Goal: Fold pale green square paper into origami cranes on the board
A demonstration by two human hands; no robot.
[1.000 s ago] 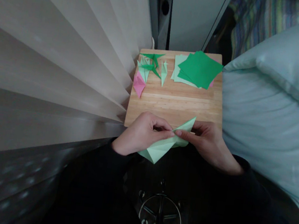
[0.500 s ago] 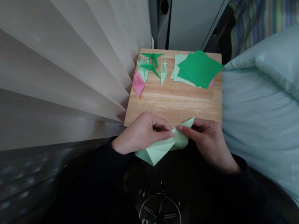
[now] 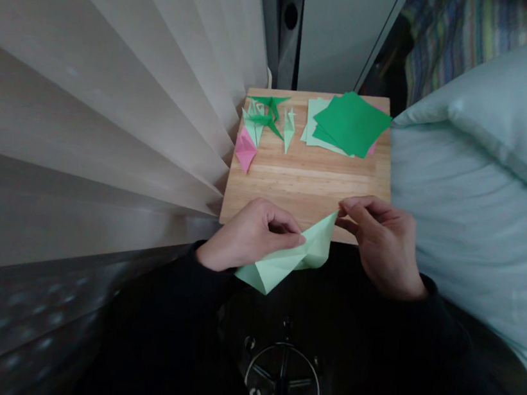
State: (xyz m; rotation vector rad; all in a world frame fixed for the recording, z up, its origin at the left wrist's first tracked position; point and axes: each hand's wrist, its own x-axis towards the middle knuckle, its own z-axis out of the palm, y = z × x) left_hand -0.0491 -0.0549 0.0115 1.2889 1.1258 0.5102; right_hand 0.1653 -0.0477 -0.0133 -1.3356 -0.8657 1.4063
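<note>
A partly folded light green paper (image 3: 278, 265) hangs at the near edge of a small wooden table (image 3: 303, 190). My left hand (image 3: 258, 236) pinches its upper edge between thumb and fingers. At the paper's upper right corner is my right hand (image 3: 379, 239), thumb and forefinger closed together at the tip; whether they grip the corner or only touch it is hard to make out. Folded paper pieces lie at the table's back left: dark green (image 3: 270, 120), light green (image 3: 288, 133) and pink (image 3: 245, 151). Dark green sheets (image 3: 351, 125) lie over light green ones (image 3: 310, 126) at the back right.
A pleated curtain (image 3: 162, 80) borders the table's left side. Pale blue bedding (image 3: 485, 207) lies along the right. Behind the table stands a grey panel (image 3: 343, 33). A round metal chair base (image 3: 283, 375) shows below.
My right hand has moved from the middle of the paper's upper edge to its upper right corner. The corner has dropped slightly. My left hand keeps its pinch.
</note>
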